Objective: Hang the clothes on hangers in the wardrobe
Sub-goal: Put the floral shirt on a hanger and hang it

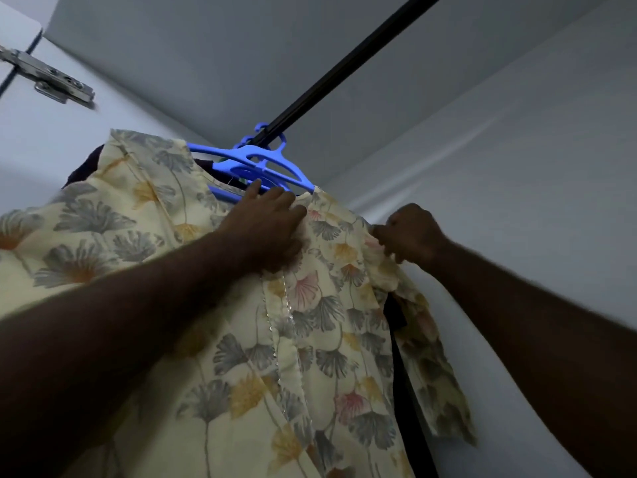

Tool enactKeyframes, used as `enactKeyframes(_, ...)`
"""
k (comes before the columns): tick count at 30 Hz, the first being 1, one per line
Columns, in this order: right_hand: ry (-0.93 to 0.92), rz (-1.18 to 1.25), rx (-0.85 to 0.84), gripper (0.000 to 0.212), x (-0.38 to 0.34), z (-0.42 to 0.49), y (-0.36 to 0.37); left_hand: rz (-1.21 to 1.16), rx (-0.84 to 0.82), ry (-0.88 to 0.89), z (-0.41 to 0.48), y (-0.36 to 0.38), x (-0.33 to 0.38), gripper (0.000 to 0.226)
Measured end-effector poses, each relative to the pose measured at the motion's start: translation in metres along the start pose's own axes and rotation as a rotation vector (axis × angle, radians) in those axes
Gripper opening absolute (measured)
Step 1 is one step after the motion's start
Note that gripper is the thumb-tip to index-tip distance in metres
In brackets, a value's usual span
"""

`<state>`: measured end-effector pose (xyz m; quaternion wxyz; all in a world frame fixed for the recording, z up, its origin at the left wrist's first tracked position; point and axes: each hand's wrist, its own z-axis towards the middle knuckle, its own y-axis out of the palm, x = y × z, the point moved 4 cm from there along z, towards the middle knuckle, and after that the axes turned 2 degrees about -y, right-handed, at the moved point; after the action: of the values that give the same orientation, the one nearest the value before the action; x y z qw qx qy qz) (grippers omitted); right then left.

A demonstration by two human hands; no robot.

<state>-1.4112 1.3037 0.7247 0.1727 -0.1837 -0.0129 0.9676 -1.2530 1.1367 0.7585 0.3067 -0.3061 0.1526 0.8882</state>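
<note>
A pale yellow garment printed with grey, orange and pink leaves hangs on a blue plastic hanger, which is hooked over the black wardrobe rail. My left hand lies at the garment's neckline, fingers curled over the fabric beside the hanger, index finger reaching toward the blue plastic. My right hand pinches the garment's right shoulder seam. A dark garment hangs behind, mostly hidden.
More blue hangers are bunched on the rail behind the first. The white wardrobe side wall is close on the right. A metal door hinge sits on the panel at upper left. The wardrobe's top panel is overhead.
</note>
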Motion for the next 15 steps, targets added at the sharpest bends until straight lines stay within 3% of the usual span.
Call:
enactKeyframes(5, -0.123, -0.155, -0.003, 0.031, -0.029, 0.044, 0.033, -0.111, 0.017, -0.172, 0.004, 0.0, -0.015, 0.045)
enactKeyframes(9, -0.164, -0.221, 0.01, 0.033, -0.051, 0.07, 0.041, -0.107, 0.087, -0.158, 0.002, -0.004, -0.018, 0.034)
enactKeyframes(15, -0.25, -0.252, -0.108, 0.034, -0.071, 0.08, 0.056, -0.031, -0.008, -0.116, 0.007, -0.006, -0.023, 0.016)
